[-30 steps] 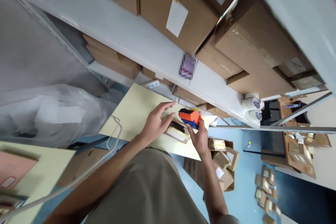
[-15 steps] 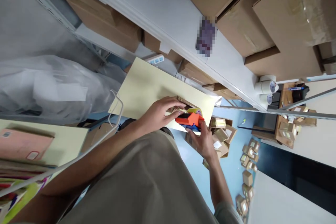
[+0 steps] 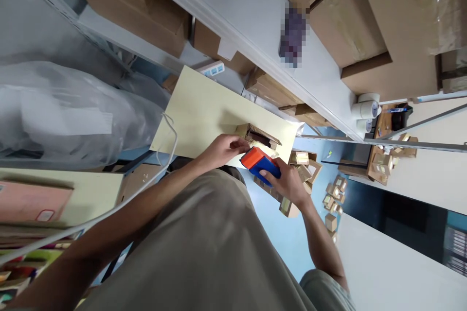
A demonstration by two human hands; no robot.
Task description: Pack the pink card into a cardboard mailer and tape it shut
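Note:
My right hand (image 3: 286, 182) is wrapped round an orange and blue tape dispenser (image 3: 265, 167), its blue side turned up toward me. Close to the dispenser's orange end, the fingers of my left hand (image 3: 228, 149) are pinched together. Whatever lies between those fingertips is too small to make out. Just beyond both hands, a small open cardboard box (image 3: 251, 131) rests on the pale yellow tabletop (image 3: 197, 112). Part of the box is hidden behind the dispenser and my fingers.
A grey shelf (image 3: 233, 5) with large cartons (image 3: 401, 24) and white rolls (image 3: 365, 109) runs above the table. A white cable (image 3: 175, 146) hangs at left by a plastic-wrapped bundle (image 3: 73, 107). Several parcels (image 3: 333, 194) lie on the blue floor at right.
The tape dispenser has turned in my right hand, so its blue side now shows. My left hand has closed into a pinch beside it. More of the small box is visible.

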